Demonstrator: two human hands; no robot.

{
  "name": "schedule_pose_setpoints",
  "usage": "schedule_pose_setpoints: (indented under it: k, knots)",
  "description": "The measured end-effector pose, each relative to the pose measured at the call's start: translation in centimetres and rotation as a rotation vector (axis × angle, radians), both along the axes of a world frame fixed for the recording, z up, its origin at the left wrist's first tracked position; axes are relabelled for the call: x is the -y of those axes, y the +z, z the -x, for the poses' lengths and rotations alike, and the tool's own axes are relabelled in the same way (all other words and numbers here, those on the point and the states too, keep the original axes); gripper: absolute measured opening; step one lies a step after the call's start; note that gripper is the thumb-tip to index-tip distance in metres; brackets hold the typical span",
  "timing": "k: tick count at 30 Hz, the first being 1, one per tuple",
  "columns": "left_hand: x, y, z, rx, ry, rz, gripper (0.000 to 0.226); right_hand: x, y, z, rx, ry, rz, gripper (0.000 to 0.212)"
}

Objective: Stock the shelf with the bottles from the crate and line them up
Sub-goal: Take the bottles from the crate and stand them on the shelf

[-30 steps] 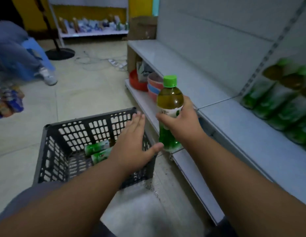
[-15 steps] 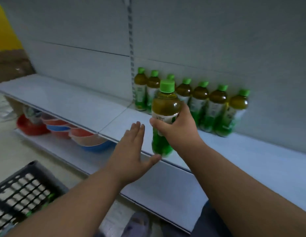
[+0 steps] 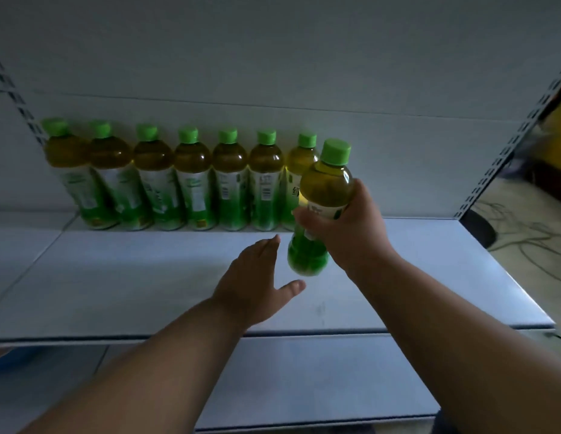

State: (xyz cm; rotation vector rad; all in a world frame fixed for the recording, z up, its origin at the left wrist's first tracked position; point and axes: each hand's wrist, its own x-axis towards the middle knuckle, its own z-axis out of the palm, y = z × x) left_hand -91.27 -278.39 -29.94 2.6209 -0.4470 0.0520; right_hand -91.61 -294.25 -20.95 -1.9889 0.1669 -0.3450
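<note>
The right hand [image 3: 348, 233] is wrapped round the middle of a bottle [image 3: 324, 195] of amber drink with a green cap [image 3: 336, 151], fingers [image 3: 304, 219] curled across its label, thumb side hidden behind. The bottle is held in the air above the shelf [image 3: 147, 277], nearly upright with its top tipped a little to the right, and its green base [image 3: 307, 261] is clear of the shelf surface. It hangs just in front of the right end of a row of bottles [image 3: 191, 180], seven of them, standing side by side against the white back panel [image 3: 272, 57], caps all green, labels facing out. The held bottle partly covers the last one in the row [image 3: 296, 170].

The left hand [image 3: 254, 283] holds nothing. It hovers low over the shelf, palm down, fingers straight and close together, pointing toward the row, thumb spread out to the right beneath the bottle's base. Whether it touches the shelf I cannot tell.

A lower shelf [image 3: 304, 386] juts out below. To the right, past the slotted upright [image 3: 504, 145], cables [image 3: 529, 233] lie on the floor.
</note>
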Motion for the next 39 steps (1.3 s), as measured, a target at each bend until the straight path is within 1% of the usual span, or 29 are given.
schedule_pose_setpoints:
  k: [5, 9, 11, 14, 17, 22, 26, 30, 34, 37, 39]
  knots:
    - [2.2, -1.9, -2.1, -0.024, -0.032, -0.115, 0.098, 2.1, -1.0, -1.9, 0.002, -0.064, 0.086, 0.063]
    - [3.1, -4.0, -2.8, 0.067, -0.065, -0.266, 0.111, 3.0, -3.0, -2.5, -0.037, -0.053, 0.142, 0.063]
    - [3.1, -4.3, -3.0, 0.067, -0.075, -0.296, 0.113, 3.2, -3.7, -2.4, -0.049, -0.049, 0.136, 0.061]
    - [3.1, -4.4, -3.2, 0.044, -0.082, -0.324, 0.105, 3.4, -4.2, -2.3, -0.043, -0.055, 0.199, 0.060]
    - [3.2, -4.6, -3.3, 0.049, -0.078, -0.351, 0.112, 3.6, -4.1, -3.1, -0.040, -0.100, 0.250, 0.058]
    - [3.1, -4.6, -3.3, 0.052, -0.074, -0.353, 0.114, 4.6, -3.5, -7.1, -0.065, -0.158, 0.297, 0.056]
    - [3.1, -4.5, -3.2, 0.034, -0.076, -0.323, 0.113, 5.1, -3.3, -10.1, -0.073, -0.138, 0.279, 0.056]
    - [3.1, -4.7, -3.3, 0.032, -0.066, -0.337, 0.112, 5.4, -3.5, -12.0, -0.070, -0.129, 0.268, 0.057]
    - [3.1, -4.9, -3.5, 0.012, -0.054, -0.323, 0.112, 5.4, -3.4, -12.7, -0.074, -0.122, 0.269, 0.057]
    - [3.0, -4.8, -3.5, -0.024, -0.054, -0.314, 0.107, 5.5, -3.5, -12.4, -0.091, -0.117, 0.278, 0.060]
    - [2.9, -4.1, -3.3, -0.042, -0.053, -0.300, 0.103, 5.2, -3.6, -11.4, -0.122, -0.116, 0.263, 0.067]
